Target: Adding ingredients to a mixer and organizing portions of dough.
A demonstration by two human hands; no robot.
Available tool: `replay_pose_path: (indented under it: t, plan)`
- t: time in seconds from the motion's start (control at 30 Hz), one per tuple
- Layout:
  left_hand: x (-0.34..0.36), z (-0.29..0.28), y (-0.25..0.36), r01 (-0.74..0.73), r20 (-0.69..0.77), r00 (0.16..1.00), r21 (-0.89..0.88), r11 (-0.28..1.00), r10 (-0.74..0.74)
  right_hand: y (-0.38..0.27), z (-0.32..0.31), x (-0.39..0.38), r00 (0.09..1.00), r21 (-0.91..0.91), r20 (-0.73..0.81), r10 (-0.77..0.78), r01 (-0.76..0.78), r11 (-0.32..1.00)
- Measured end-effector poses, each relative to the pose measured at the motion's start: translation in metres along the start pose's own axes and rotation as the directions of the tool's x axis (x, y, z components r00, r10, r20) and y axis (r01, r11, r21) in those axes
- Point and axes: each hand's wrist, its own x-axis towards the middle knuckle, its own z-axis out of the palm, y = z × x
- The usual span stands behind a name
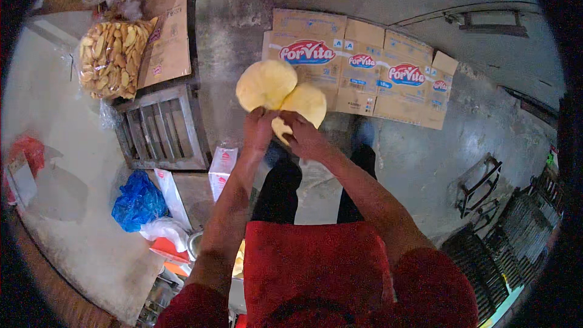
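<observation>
Only one view, worn high on the head. Looks straight down past the red shirt point(316, 267) to the floor point(425, 158). Close to both hands, held out in the middle. Wide and round, with bent edges and dark corners. Flat cardboard boxes point(364, 73) lying farther off.

Bare grey concrete floor point(425, 164), stained, dim light. Flattened cardboard boxes point(364, 67) spread on floor ahead. Left: pale worktop point(54, 164) with clear bag of fried chips point(112, 58), metal grate rack point(161, 127) beside it, blue plastic bag point(136, 201) below. Right: dark wire racks point(510, 231) stacked along floor edge. Metal bracket point(492, 24) on far concrete surface.
</observation>
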Motion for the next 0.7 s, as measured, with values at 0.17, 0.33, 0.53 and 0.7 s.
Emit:
replay_pose_path:
  t: [0.17,0.33,0.53,0.7]
  plan:
    - [0.109,0.062,-0.011,0.133,0.115,0.984,0.050,0.990,-0.138,0.062,-0.030,0.081,0.919,-0.085,-0.389,-0.069,0.039,0.996]
    - [0.162,0.131,0.007,0.189,0.163,0.977,-0.368,0.910,-0.137,0.168,-0.059,0.111,0.969,-0.324,-0.236,0.068,-0.145,0.935]
    - [0.221,0.125,0.042,0.128,0.069,0.992,-0.429,0.894,-0.108,0.204,-0.098,0.128,0.856,-0.260,-0.512,0.075,-0.238,0.936]
    - [0.249,0.113,0.073,0.252,0.053,0.965,-0.440,0.862,-0.256,0.228,-0.141,0.120,0.669,0.071,-0.571,0.477,-0.538,0.840]
